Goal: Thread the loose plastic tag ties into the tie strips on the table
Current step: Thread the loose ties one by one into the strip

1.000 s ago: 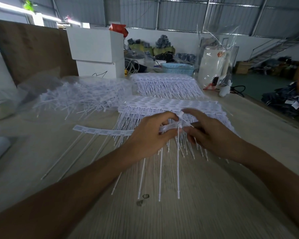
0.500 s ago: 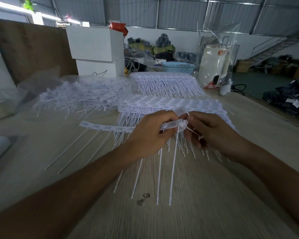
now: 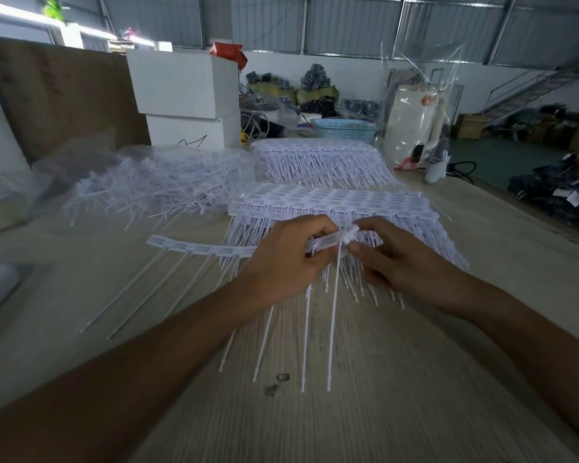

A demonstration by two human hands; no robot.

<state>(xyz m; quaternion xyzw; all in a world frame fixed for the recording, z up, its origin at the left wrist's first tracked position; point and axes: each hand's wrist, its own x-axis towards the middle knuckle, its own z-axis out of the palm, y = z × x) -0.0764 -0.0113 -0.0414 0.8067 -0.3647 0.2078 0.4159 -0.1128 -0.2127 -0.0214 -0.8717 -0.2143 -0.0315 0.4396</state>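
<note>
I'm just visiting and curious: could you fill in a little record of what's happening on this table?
Left hand: holds the tie strip
Right hand: pinches a tie head at the strip's end
Hanging ties: point toward the camera
Finished stack: just behind the hands
Loose ties: heaped far left
Blue basket: far edge

A single view is supplied, taken from a wide-angle camera worn on the head. It is aimed forward and down across the worktop (image 3: 365,412). Both forearms enter from the lower corners, and the hands (image 3: 335,259) are framed close, just below centre. Beyond the hands, the stacked white boxes (image 3: 184,105) and the warehouse wall are seen further off. Straight lines are bowed toward the edges.
</note>
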